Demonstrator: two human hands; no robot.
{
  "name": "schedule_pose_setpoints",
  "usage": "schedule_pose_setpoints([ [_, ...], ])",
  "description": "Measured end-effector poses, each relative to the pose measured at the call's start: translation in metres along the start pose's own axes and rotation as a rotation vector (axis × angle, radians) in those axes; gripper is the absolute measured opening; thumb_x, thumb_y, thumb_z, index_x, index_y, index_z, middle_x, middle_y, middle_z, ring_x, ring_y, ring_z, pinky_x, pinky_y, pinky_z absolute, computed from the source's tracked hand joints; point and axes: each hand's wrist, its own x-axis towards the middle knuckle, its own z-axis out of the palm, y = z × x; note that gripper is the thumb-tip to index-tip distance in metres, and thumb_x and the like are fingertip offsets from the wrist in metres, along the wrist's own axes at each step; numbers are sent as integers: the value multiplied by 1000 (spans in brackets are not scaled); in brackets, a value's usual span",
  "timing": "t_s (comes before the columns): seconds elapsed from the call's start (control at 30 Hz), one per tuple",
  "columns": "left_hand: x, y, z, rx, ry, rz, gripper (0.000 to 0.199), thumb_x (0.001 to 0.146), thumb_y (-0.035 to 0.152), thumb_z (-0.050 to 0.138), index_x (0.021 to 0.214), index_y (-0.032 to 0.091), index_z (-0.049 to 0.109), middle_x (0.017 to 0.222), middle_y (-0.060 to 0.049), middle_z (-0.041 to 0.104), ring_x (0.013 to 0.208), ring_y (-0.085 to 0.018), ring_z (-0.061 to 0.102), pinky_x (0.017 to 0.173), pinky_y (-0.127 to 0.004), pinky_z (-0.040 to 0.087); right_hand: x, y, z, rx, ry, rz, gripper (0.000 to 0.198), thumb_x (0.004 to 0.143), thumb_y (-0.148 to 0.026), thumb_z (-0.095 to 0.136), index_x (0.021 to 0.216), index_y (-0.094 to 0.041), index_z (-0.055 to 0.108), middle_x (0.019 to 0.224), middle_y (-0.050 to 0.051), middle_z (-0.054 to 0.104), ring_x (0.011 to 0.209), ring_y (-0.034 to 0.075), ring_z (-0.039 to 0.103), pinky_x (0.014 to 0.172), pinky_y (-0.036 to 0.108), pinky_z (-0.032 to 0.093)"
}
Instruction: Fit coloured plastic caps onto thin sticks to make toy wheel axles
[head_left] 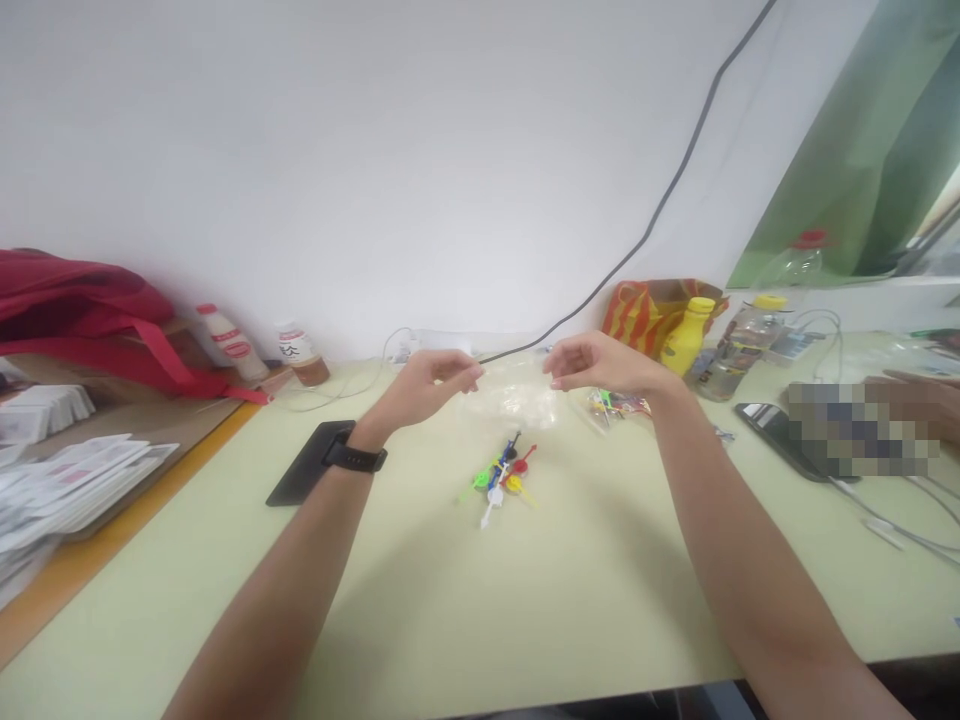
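Both hands are raised over the middle of the table, a little apart. A clear plastic bag point(517, 398) stretches between them, faint and wrinkled. My left hand point(439, 388), with a black watch band at the wrist, pinches its left side between thumb and fingers. On the other side, the curled fingers and thumb of my right hand point(589, 362) close on the bag's edge. Nearer to me, a small pile of plastic arrow pieces point(496, 494) in white, green, yellow, red, blue and black lies on the table. Beside my right wrist is a clear bag of coloured pieces point(611, 406).
A black tablet-like slab point(304, 475) lies left of my left forearm. Stacks of white cards point(90, 490) and a red bag point(82, 300) fill the left. Several bottles, including a yellow one point(686, 338), stand behind. Another person's hand point(919, 400) is at right, near a phone point(780, 440).
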Motion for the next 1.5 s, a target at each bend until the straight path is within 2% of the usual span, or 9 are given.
schedule_pose_setpoints([
  [0.17,1,-9,-2,41,93,-40,40,95,55,62,87,19,74,84,-7,78,82,-21,71,75,-33,54,-1,-1,1,34,-1,-35,38,78,-36,80,112,-21,69,95,6,74,90,21,69,86,38,56],
  [0.27,1,-12,-4,-6,70,-66,40,95,56,61,90,18,73,86,-8,78,83,-21,72,75,-32,54,1,2,4,28,63,-44,38,81,-33,77,115,-23,65,92,4,72,89,21,68,85,39,57],
  [0.47,2,-10,-2,-176,-63,-47,34,98,51,60,103,19,68,90,-8,77,88,-21,73,83,-35,55,13,12,14,-330,461,-15,28,78,-35,78,95,-22,59,81,2,66,73,18,60,65,32,46],
  [0.53,2,-10,-1,-188,-84,-45,33,98,51,59,105,19,68,92,-8,77,89,-21,73,83,-35,55,18,14,19,-430,529,0,25,77,-34,78,87,-22,59,77,1,66,71,18,58,63,31,43],
  [0.7,2,-12,-2,-175,-85,-38,34,98,53,58,105,20,66,94,-9,78,90,-22,73,83,-37,56,29,15,33,-399,492,-90,12,85,-32,70,86,-21,65,85,5,72,79,20,64,71,33,47],
  [0.87,0,-13,-4,-167,-90,-33,35,99,53,57,106,21,65,96,-9,78,92,-22,73,83,-37,55,37,15,43,-229,492,-145,18,94,-34,61,106,-21,66,109,9,74,101,22,67,87,35,51],
  [1.03,1,-12,-5,-153,-117,-7,34,99,52,56,105,21,65,99,-9,77,92,-21,72,83,-36,55,38,19,47,-21,381,-18,33,89,-37,71,118,-21,64,115,10,73,105,23,67,93,38,52],
  [1.23,2,-13,-4,-152,-120,-10,31,101,50,55,105,21,65,101,-8,76,93,-19,72,80,-33,56,43,36,49,157,282,42,41,82,-37,76,118,-21,65,112,9,72,93,19,68,82,34,54],
  [1.5,3,-24,-1,-113,4,-38,30,99,48,57,106,20,64,96,-9,77,88,-20,72,80,-36,56,50,45,50,175,364,35,44,68,-34,84,107,-18,69,102,10,74,92,22,68,80,33,52],
])
